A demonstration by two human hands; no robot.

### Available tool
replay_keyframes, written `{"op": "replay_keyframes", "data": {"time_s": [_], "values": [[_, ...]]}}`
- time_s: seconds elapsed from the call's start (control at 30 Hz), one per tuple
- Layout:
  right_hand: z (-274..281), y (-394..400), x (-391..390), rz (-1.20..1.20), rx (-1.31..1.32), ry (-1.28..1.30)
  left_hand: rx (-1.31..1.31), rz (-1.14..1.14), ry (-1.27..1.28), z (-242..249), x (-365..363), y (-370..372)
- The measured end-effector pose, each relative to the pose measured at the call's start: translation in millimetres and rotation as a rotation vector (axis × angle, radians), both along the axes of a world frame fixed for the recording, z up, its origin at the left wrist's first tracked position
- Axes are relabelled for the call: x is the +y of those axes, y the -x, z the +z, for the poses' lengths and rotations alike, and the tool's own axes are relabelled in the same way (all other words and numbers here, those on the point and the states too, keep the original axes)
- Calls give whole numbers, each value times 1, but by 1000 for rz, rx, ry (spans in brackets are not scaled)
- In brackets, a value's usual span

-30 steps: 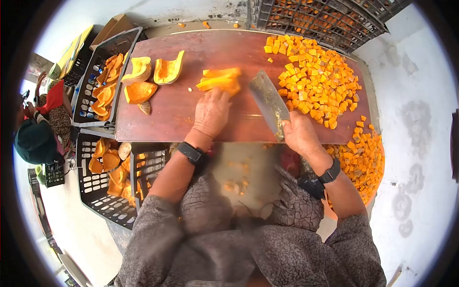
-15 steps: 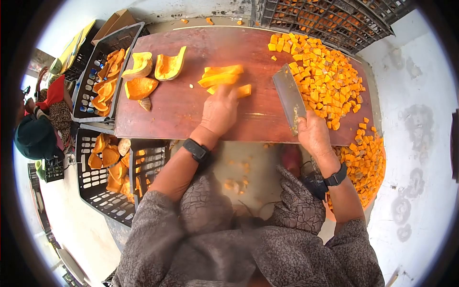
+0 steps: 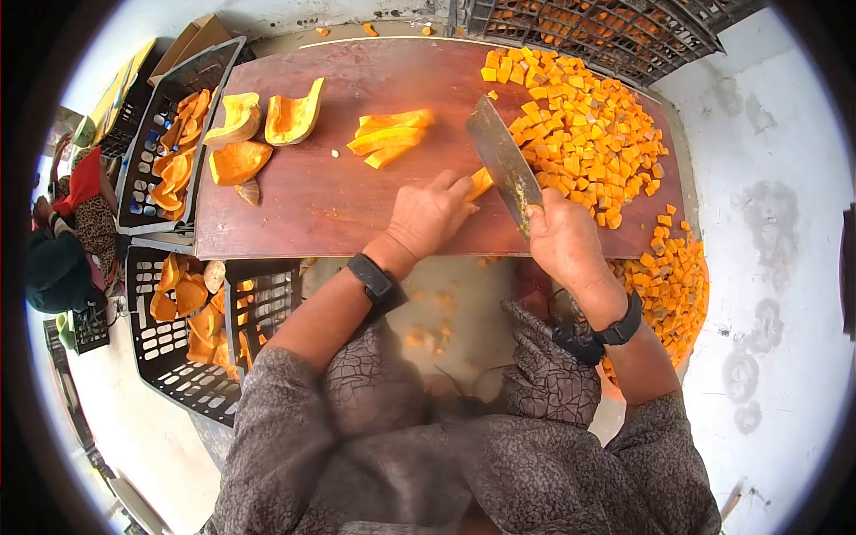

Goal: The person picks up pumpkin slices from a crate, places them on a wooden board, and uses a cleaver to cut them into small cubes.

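My left hand [image 3: 433,214] is closed on a pumpkin strip [image 3: 481,183], whose orange end sticks out past the fingertips toward the blade. In my right hand [image 3: 571,236] is a cleaver [image 3: 502,156], gripped at its handle, with the broad blade close beside that strip. Several more pumpkin strips [image 3: 390,135] lie in a small bundle on the reddish-brown table [image 3: 312,201], beyond my left hand. To the right of the blade spreads a big heap of pumpkin cubes [image 3: 593,134]. Larger curved pumpkin pieces [image 3: 294,114] rest at the table's left end.
Black crates [image 3: 183,343] with pumpkin pieces stand at the left, and another crate [image 3: 580,36] of cubes is behind the table. Below the right edge, a container of cubes [image 3: 664,299] sits near my right forearm. A person [image 3: 67,232] is at far left.
My left hand has drawn a pumpkin strip away from the bundle, rightward and nearer to me. The cleaver has moved left, up to that strip.
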State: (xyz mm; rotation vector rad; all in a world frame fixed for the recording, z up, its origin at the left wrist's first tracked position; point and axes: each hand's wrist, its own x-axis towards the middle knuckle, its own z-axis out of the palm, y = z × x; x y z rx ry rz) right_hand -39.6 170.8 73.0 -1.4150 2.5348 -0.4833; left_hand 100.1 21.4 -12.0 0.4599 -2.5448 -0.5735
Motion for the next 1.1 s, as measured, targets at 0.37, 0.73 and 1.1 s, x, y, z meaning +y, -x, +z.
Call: {"op": "replay_keyframes", "data": {"time_s": [0.37,0.73,1.1], "values": [[6,-7,1,84,20,-47,96,-107,-31,-18,-3,0],[-31,5,-54,43,46,-71,185,-186,-69,-12,-11,7],[-21,11,-48,-50,35,-67,195,-176,-120,-13,-8,10]]}}
